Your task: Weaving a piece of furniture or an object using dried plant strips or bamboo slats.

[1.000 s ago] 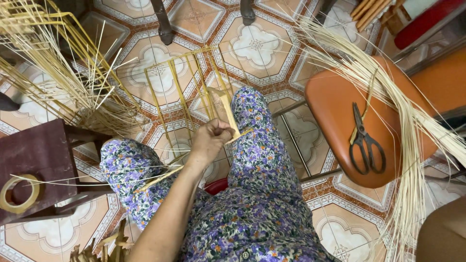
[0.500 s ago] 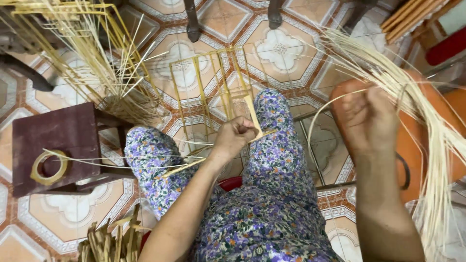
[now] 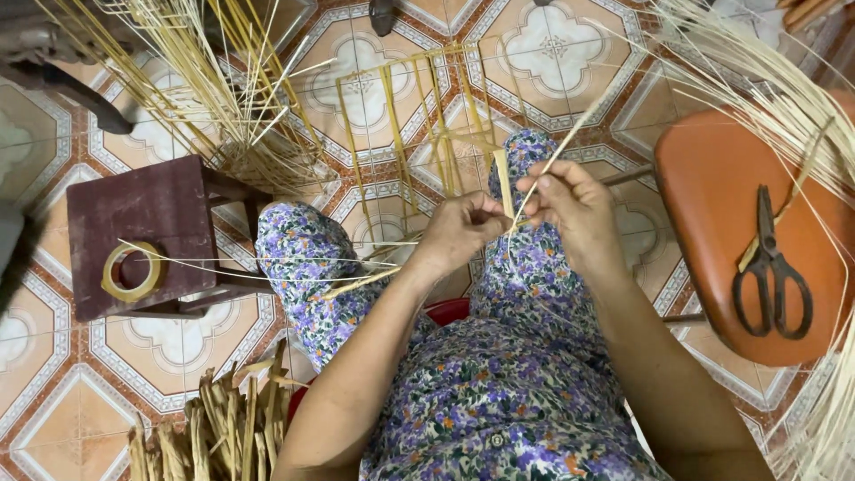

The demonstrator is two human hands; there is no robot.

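From the head camera, looking down over the lap, the open frame of pale yellow bamboo slats (image 3: pixel 419 134) stands out past the knees above the patterned tile floor (image 3: pixel 552 53), its uprights thin, flat and evenly spaced, joined by a crossbar at the top. The left hand (image 3: pixel 459 233) is closed narrow around the lower end of one flat slat of that frame, holding it upright just in front of the floral-clad knees. The right hand (image 3: pixel 574 207) sits just beside it, fingers pinched tight on a long thin straw-coloured reed strip (image 3: pixel 570 142) that slants up and away to the right. On the left a dark maroon wooden stool (image 3: pixel 134 227) carries a roll of tan tape (image 3: pixel 132 272), with fine strips lying across it. Behind the stool a loose sheaf of yellow bamboo sticks (image 3: pixel 214 80) fans out. On the right an orange plastic chair seat (image 3: pixel 712 205) holds black-handled scissors (image 3: pixel 770 272), and a hank of pale reed strands (image 3: pixel 784 98) drapes over its far edge. A bundle of short, rough tan splints (image 3: pixel 223 428) lies at the lower left.
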